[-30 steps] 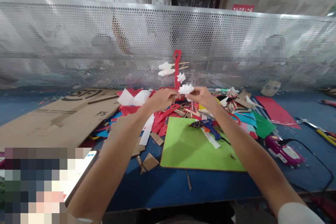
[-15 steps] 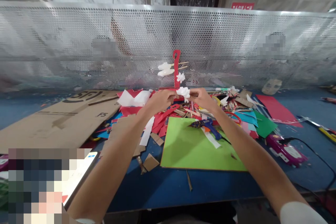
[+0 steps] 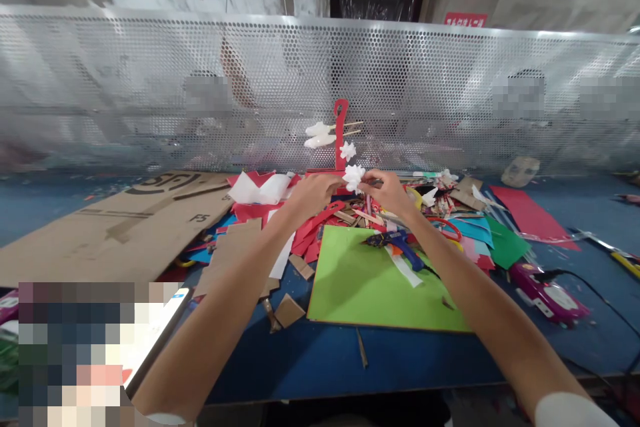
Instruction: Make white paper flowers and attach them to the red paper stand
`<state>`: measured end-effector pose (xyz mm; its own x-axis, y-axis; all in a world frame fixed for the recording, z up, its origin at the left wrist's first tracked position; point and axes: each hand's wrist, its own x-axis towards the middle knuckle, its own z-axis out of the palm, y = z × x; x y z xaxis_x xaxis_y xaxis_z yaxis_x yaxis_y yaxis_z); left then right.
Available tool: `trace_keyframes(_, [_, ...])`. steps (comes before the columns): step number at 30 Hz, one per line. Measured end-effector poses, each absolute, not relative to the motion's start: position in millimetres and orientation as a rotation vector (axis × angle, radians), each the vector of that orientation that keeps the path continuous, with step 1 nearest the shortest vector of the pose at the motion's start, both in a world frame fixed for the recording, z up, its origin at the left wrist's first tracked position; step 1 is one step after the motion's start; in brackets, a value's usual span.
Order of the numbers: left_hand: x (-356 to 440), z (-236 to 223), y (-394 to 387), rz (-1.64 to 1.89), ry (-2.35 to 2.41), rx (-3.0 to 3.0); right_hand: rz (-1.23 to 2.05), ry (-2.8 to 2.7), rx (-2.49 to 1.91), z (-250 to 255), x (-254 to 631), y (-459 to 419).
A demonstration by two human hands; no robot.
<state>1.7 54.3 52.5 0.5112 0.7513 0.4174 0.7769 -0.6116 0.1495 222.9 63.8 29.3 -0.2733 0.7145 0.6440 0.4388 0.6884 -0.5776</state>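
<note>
A white paper flower (image 3: 354,177) with pointed petals is held up between my two hands, in front of the base of a red upright stand. My right hand (image 3: 389,191) pinches its right side with bent fingers. From the left, my left hand (image 3: 320,192) has its closed fingertips against the flower's other edge. Behind them rises the red stand (image 3: 340,127) with a curled top. Two white bird-like shapes (image 3: 319,140) on thin sticks are fixed across it. Lower down, a smaller white flower (image 3: 348,151) sits against the post.
A blue glue gun (image 3: 405,250) lies on a green board (image 3: 360,300). Paper and cardboard scraps pile up behind it. At left is a large cardboard sheet (image 3: 135,233); at right, a purple device (image 3: 550,293) with a cable. A perforated metal screen (image 3: 280,80) backs the table.
The white flower in my hands has tilted, so its petals face me more. My hands stay almost in place, and the whole view has shifted slightly.
</note>
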Motion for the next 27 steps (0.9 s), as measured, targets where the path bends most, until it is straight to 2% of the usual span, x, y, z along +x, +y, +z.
trace_keyframes(5, [-9, 51, 62, -0.598, -1.157, -2.657, 0.595, -2.002, -0.836, 23, 229, 74])
trace_keyframes(17, [-16, 61, 59, -0.720, -1.103, -2.972, 0.705, -2.019, -0.775, 19, 226, 64])
trace_keyframes(27, [-13, 47, 69, -0.825, -1.174, -3.193, 0.536, -1.914, -0.812, 23, 219, 61])
